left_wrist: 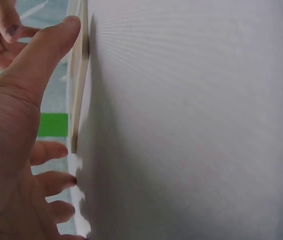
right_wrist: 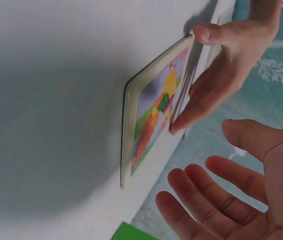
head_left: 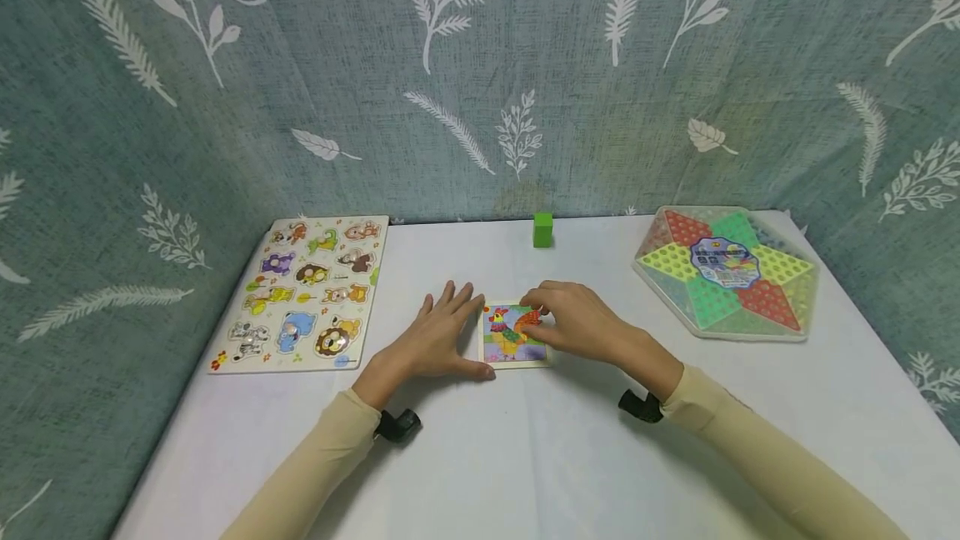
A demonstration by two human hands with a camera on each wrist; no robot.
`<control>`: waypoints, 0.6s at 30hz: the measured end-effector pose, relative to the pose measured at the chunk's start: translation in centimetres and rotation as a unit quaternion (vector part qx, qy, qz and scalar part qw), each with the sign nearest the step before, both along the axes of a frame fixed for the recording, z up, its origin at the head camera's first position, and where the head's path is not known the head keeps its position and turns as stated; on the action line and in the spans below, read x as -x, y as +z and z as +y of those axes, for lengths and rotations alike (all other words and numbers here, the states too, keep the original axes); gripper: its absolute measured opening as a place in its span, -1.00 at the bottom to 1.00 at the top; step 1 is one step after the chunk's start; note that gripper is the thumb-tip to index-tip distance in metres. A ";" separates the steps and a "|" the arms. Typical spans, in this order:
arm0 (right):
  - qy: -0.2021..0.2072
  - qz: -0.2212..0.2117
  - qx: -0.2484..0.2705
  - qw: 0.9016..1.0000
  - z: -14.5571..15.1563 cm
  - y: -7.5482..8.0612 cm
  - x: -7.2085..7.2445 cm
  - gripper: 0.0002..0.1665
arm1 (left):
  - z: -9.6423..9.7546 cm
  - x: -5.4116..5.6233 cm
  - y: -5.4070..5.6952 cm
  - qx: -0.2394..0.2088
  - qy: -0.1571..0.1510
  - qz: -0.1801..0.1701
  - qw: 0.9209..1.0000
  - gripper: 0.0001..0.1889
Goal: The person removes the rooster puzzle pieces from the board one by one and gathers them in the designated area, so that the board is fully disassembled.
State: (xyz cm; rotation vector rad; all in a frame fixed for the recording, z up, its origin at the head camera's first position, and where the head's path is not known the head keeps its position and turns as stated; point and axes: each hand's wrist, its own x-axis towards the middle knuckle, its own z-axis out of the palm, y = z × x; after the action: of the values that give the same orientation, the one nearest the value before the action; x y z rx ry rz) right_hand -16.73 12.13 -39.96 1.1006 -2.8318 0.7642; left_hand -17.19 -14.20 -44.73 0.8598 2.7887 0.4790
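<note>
A small square rooster picture puzzle (head_left: 512,350) in a pale wooden frame lies flat on the white table, between both hands. My left hand (head_left: 433,342) is spread at its left side, with the thumb by the near left corner and the index finger by the far left one. Over the puzzle's right part is my right hand (head_left: 585,323), its fingers loosely bent. In the right wrist view, the fingers of this right hand (right_wrist: 226,195) have nothing between them and look apart from the puzzle (right_wrist: 156,112). The left wrist view shows the frame's side edge-on.
Behind the puzzle stands a green block (head_left: 543,231). An animal peg board (head_left: 300,298) lies at the left. At the right is a hexagonal clear-lidded box (head_left: 726,273) with coloured sections. A patterned curtain (head_left: 480,73) borders the table's back and sides.
</note>
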 end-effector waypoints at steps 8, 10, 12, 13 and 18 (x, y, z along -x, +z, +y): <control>0.007 -0.034 -0.031 0.999 -2.3 -0.9 1.5 -0.61 | -0.2 0.2 -0.3 -0.006 -0.006 -0.014 1.000 0.24; 0.012 -0.037 -0.034 0.999 -2.8 -1.1 1.8 -0.61 | -0.2 0.3 -0.4 -0.005 -0.004 -0.018 1.000 0.24; 0.015 -0.037 -0.034 0.999 -3.2 -1.3 2.1 -0.61 | -0.2 0.4 -0.4 -0.005 0.002 -0.021 1.000 0.23; 0.016 -0.036 -0.036 0.999 -3.5 -1.4 2.3 -0.61 | -0.2 0.4 -0.4 -0.007 0.005 -0.022 1.000 0.22; 0.022 -0.046 -0.049 0.998 -4.3 -1.7 2.9 -0.63 | -0.1 0.6 -0.4 -0.016 0.019 -0.037 0.999 0.21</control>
State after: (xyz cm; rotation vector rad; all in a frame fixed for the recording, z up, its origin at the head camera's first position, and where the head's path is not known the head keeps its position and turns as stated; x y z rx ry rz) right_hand -19.60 7.85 -41.70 1.1729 -2.9593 0.7034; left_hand -17.78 -14.35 -45.15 0.7799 2.7416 0.5527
